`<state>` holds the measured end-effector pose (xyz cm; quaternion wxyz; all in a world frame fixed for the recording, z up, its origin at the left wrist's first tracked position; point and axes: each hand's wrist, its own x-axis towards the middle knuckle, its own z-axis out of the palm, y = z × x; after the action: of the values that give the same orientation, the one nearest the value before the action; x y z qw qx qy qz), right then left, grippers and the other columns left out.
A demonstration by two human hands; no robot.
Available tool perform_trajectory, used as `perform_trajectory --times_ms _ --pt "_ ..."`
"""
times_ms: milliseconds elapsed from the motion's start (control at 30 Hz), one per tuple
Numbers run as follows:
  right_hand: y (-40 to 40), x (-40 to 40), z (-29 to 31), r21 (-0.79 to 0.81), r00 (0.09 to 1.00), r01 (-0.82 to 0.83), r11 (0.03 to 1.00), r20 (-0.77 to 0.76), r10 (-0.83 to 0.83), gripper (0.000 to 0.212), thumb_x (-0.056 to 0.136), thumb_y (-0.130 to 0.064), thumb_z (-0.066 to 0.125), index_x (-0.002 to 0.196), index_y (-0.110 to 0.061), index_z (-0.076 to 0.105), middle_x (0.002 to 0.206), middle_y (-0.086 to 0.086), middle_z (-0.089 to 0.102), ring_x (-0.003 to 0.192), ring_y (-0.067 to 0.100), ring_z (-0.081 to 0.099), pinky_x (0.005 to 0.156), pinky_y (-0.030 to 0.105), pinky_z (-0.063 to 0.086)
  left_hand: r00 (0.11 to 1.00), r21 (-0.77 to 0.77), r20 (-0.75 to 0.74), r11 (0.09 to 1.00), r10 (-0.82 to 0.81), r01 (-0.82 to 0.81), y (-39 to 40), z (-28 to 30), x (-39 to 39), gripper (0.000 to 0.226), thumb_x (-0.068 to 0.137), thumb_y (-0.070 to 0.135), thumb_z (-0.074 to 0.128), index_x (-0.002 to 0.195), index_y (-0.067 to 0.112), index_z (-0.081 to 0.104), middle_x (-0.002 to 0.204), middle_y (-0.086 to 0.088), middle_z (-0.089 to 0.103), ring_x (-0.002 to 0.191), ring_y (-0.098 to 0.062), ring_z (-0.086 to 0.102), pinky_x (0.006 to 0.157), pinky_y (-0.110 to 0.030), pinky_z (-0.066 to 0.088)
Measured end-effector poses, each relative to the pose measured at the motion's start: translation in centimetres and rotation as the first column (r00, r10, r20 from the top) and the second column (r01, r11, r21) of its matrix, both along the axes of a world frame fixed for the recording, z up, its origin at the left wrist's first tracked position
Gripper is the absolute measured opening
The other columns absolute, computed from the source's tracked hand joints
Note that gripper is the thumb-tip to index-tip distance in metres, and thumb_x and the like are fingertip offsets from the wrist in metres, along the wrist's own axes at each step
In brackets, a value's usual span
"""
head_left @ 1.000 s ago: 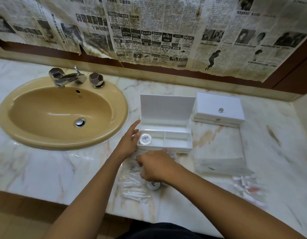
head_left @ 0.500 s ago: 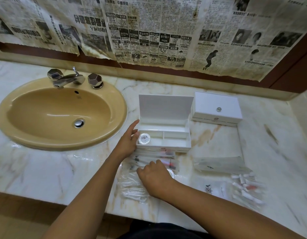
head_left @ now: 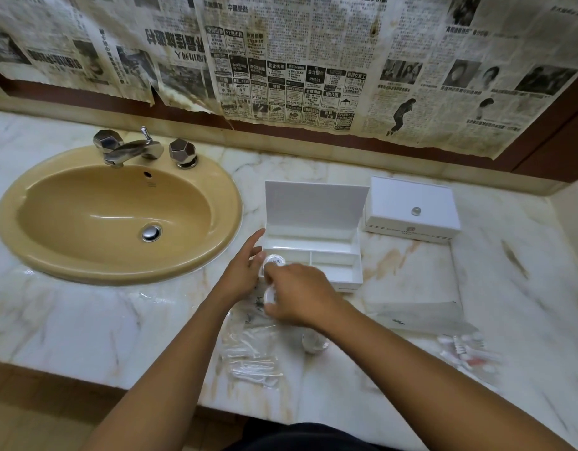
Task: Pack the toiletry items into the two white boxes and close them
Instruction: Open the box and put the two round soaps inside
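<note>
My right hand (head_left: 300, 292) pinches a small round tub (head_left: 270, 295) just short of the open box (head_left: 313, 252); left hand (head_left: 245, 268), fingers straight, rests against its side

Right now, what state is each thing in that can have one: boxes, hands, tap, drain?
Open white box: lid up, one round container in its front left compartment.
Second white box: lid closed.
Left hand: fingers straight, touching the open box's left side.
Right hand: gripping a small round white item.
Tap: no water running.
</note>
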<state>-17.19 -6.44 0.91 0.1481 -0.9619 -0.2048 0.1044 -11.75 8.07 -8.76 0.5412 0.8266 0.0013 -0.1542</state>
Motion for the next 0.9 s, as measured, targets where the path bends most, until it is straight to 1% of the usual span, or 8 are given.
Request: perform_trajectory --times_ms 33,67,167,267,533,633,733,900 --pt "-0.2 0.7 0.2 0.027 0.999 0.039 0.999 0.016 -0.04 0.037 0.084 -0.033 0.059 0.116 -0.018 0.05 0.1 0.003 0.065 0.093 0.025 0.059 0.068 0.031 0.037 1.0 -0.006 -0.006 1.0 -0.001 0.001 0.0 0.0 0.0 0.047 0.104 0.029 0.039 0.146 0.047 0.03 0.135 -0.007 0.053 0.124 -0.018 0.052 0.106 -0.045 0.043" --pt "-0.4 1.4 0.4 0.052 0.996 0.079 0.996 0.03 -0.081 0.035 0.084 -0.034 0.059 0.113 -0.018 0.05 0.097 0.002 0.065 0.091 0.024 0.059 0.067 0.032 0.039 1.0 -0.007 -0.011 1.0 -0.004 0.004 0.0 0.0 0.0 0.046 0.104 0.029 0.039 0.146 0.048 0.03 0.137 -0.008 0.053 0.125 -0.02 0.051 0.106 -0.045 0.043" --pt "-0.7 3.3 -0.1 0.082 0.979 0.192 0.978 0.052 -0.196 0.031 0.084 -0.036 0.059 0.105 -0.016 0.05 0.09 0.002 0.064 0.085 0.024 0.058 0.067 0.032 0.042 1.0 0.008 -0.001 1.0 -0.01 0.01 0.0 0.1 0.0 0.047 0.105 0.029 0.038 0.148 0.045 0.029 0.143 -0.005 0.048 0.127 -0.004 0.043 0.105 -0.036 0.042" --pt "-0.6 4.5 -1.0 0.062 0.965 0.258 0.964 0.032 -0.26 0.031 0.083 -0.037 0.06 0.102 -0.015 0.049 0.089 0.003 0.064 0.084 0.025 0.058 0.068 0.033 0.042 1.0 0.018 0.014 1.0 -0.009 0.009 -0.1 0.2 -0.1 0.047 0.105 0.029 0.039 0.148 0.043 0.028 0.142 -0.005 0.048 0.124 -0.001 0.041 0.1 -0.03 0.041" --pt "-0.5 5.0 -2.5 0.049 0.965 0.258 0.965 0.031 -0.26 0.033 0.087 -0.039 0.059 0.107 -0.015 0.051 0.094 0.004 0.065 0.087 0.025 0.059 0.067 0.031 0.04 1.0 0.018 0.015 1.0 -0.008 0.007 0.1 0.1 0.0 0.046 0.105 0.031 0.039 0.146 0.048 0.029 0.142 -0.005 0.049 0.124 0.002 0.041 0.104 -0.035 0.042" --pt "-0.7 5.0 -2.8 0.044 0.964 0.264 0.964 0.011 -0.265 0.031 0.088 -0.038 0.058 0.108 -0.015 0.051 0.097 0.004 0.065 0.089 0.025 0.059 0.069 0.031 0.04 1.0 0.015 0.015 1.0 -0.012 0.012 0.0 0.1 0.0 0.046 0.105 0.03 0.039 0.147 0.047 0.029 0.143 -0.003 0.048 0.125 0.002 0.04 0.106 -0.033 0.04" --pt "-0.6 5.0 -2.7 0.078 0.965 0.263 0.962 -0.039 -0.261 0.031 0.088 -0.038 0.057 0.107 -0.014 0.052 0.098 0.006 0.065 0.09 0.026 0.059 0.069 0.032 0.041 1.0 0.003 0.008 1.0 -0.006 0.006 0.0 0.2 0.0 0.046 0.105 0.029 0.04 0.146 0.047 0.029 0.141 -0.004 0.049 0.126 0.001 0.041 0.101 -0.031 0.041" --pt "-0.9 4.8 -2.5 0.087 0.964 0.263 0.961 -0.054 -0.259 0.033 0.089 -0.038 0.056 0.111 -0.015 0.053 0.1 0.006 0.065 0.093 0.027 0.059 0.069 0.03 0.039 1.0 0.001 0.004 1.0 -0.008 0.008 0.0 0.3 -0.1 0.046 0.105 0.029 0.04 0.144 0.05 0.029 0.14 -0.003 0.049 0.125 0.004 0.04 0.103 -0.037 0.041"
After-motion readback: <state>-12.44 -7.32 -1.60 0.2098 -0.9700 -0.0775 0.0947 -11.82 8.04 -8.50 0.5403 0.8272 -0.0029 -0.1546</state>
